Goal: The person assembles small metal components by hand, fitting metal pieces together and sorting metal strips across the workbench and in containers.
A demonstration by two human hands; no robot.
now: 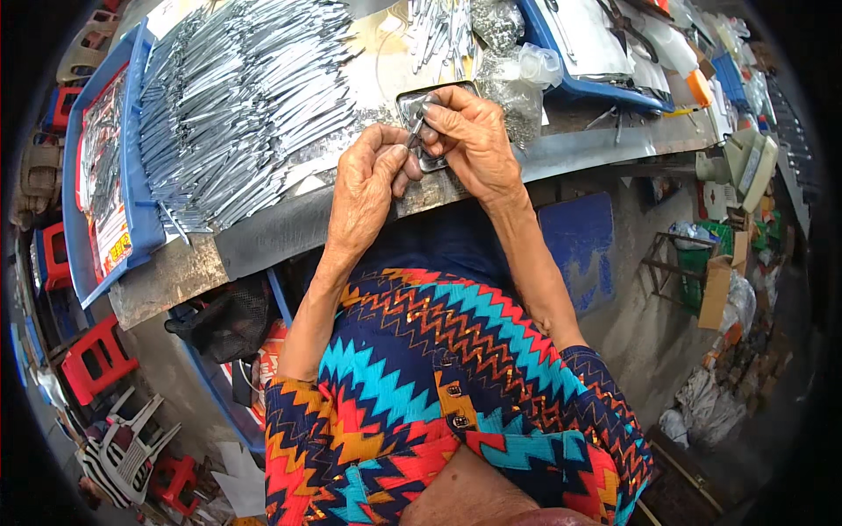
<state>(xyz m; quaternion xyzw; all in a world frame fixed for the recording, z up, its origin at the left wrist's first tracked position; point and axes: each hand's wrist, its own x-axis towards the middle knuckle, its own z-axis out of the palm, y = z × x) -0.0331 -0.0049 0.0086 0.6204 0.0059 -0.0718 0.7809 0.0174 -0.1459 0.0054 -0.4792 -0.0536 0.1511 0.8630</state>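
Observation:
Over the bench's front edge, both hands meet with their fingertips almost touching. My left hand [364, 180] is closed, thumb against fingers, on the lower end of a thin metal piece [416, 134]. Its upper part is pinched by my right hand [478, 140]; the fingers hide much of it, so its exact kind is unclear. Beneath the fingers sits a small dark tray [408, 105], partly covered by the hands. To the left of the hands spreads a large pile of slender silvery metal parts [254, 96], laid roughly side by side.
A blue bin [140, 206] with more metal parts stands at the bench's left end. Beyond the hands lie a smaller heap of metal parts [443, 35] and clear bags of tiny pieces [517, 96]. Another blue tray [561, 74] holds papers and tools. A red stool [98, 359] stands lower left.

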